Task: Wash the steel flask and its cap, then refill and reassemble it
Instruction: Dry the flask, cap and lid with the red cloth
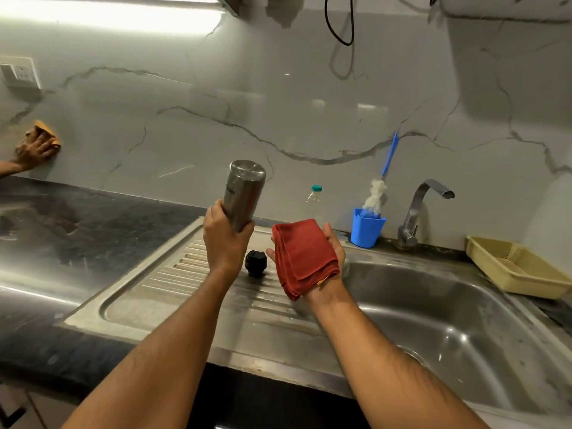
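My left hand (225, 243) grips the steel flask (244, 193) near its mouth end and holds it upside down, base up, above the ribbed drainboard (173, 280). A folded red cloth (305, 258) lies across the palm of my right hand (335, 246), just right of the flask. The black cap (255, 262) stands on the drainboard between my two hands, touching neither.
The sink basin (448, 329) opens to the right, with a steel tap (418, 209) behind it. A blue cup (366, 229) holds a blue-handled brush (379, 187); a clear plastic bottle (315, 199) stands beside it. A yellow basket (520, 267) sits far right. Another person's hand (32, 150) wipes the wall with an orange cloth.
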